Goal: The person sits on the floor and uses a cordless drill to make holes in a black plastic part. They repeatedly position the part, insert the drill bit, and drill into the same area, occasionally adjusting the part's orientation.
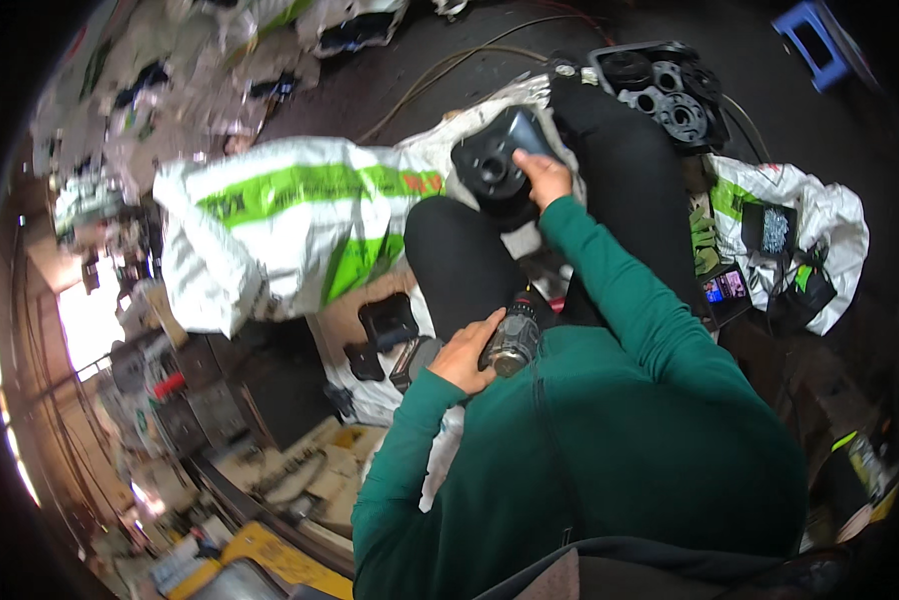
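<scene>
we've got our L hand (464, 354) curled round a grey-black cordless drill (516, 341), R hand (546, 179) half-closed, gripping a black moulded plastic part (497, 152) nr a white-and-green sack (295, 212)

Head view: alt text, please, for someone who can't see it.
A person's right hand holds a black molded part between the knees, while the left hand grips a power drill at the lap. A white-and-green sack lies to the left; black round parts sit farther off, upper right.
</scene>
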A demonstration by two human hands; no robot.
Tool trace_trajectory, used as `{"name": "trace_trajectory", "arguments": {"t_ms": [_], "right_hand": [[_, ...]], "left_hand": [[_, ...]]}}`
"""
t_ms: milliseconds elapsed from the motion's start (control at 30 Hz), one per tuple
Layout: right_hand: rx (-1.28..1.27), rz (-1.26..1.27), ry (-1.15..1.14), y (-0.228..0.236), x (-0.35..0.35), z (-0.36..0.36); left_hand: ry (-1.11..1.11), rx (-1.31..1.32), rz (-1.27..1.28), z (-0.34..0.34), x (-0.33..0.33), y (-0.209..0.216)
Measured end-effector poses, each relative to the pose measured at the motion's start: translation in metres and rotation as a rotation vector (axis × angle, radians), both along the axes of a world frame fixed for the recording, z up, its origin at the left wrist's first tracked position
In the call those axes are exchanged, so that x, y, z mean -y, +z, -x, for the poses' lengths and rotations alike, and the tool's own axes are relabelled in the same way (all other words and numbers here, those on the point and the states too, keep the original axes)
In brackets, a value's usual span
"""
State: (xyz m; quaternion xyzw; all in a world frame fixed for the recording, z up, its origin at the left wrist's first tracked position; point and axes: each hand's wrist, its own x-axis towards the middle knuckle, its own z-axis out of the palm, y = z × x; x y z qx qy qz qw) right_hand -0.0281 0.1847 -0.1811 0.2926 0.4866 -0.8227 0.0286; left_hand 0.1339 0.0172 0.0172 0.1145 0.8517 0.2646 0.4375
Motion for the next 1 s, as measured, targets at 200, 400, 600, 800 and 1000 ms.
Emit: {"name": "trace_trajectory", "arguments": {"t_ms": [200,400,600,800,1000], "right_hand": [[-0.179,0.479,0.257,0.104,-0.022,-0.011],[-0.071,0.482,0.73,0.158,0.055,-0.049],[0.146,0.775,0.613,0.105,0.058,-0.028],[0.256,0.673,0.933,0.083,0.063,-0.044],[0.13,0.241,1.604,0.141,0.071,-0.107]], "left_hand": [[0.72,-0.405,-0.368,-0.009,0.073,0.0],[1.175,-0.661,-0.756,0.01,0.098,0.006],[1.141,-0.985,0.138,-0.077,0.207,0.025],[0.531,-0.278,0.763,-0.209,0.226,-0.153],[1.107,0.3,0.455,-0.277,0.174,-0.263]]}}
